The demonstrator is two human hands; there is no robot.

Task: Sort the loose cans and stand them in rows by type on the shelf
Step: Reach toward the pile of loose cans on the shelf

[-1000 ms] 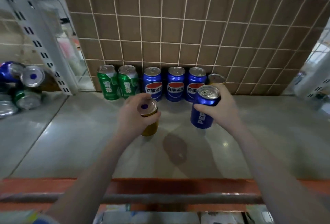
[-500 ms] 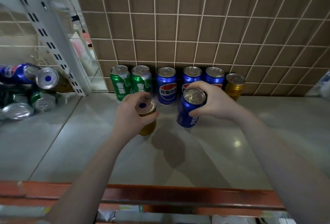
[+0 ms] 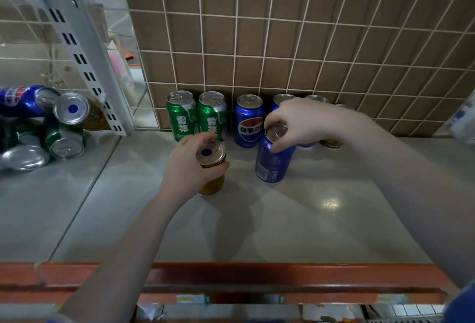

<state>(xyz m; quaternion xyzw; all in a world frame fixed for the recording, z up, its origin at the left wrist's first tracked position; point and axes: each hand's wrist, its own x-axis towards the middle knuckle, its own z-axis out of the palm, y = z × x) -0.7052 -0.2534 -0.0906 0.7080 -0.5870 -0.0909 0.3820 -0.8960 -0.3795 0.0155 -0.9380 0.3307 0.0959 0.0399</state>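
Observation:
My left hand [image 3: 187, 168] grips a gold can [image 3: 213, 183] with a blue dot on its top, upright over the grey shelf [image 3: 282, 219]. My right hand [image 3: 300, 122] pinches the rim of a blue Pepsi can [image 3: 273, 165], which stands in front of the back row. Against the tiled wall stand two green cans [image 3: 181, 117], then blue Pepsi cans [image 3: 248, 122], two of them partly hidden by my right hand. A gold can [image 3: 331, 142] peeks out under my right wrist.
A heap of loose cans [image 3: 46, 129], blue, green and gold, lies on its side at the left beyond a white slotted upright [image 3: 84, 60]. An orange-red shelf edge [image 3: 257, 276] runs along the front. A white object [image 3: 462, 119] sits at far right.
My right hand has carried the Pepsi can leftward and down onto the shelf in front of the blue row, shifting its grip to the rim. The left hand keeps holding the gold can.

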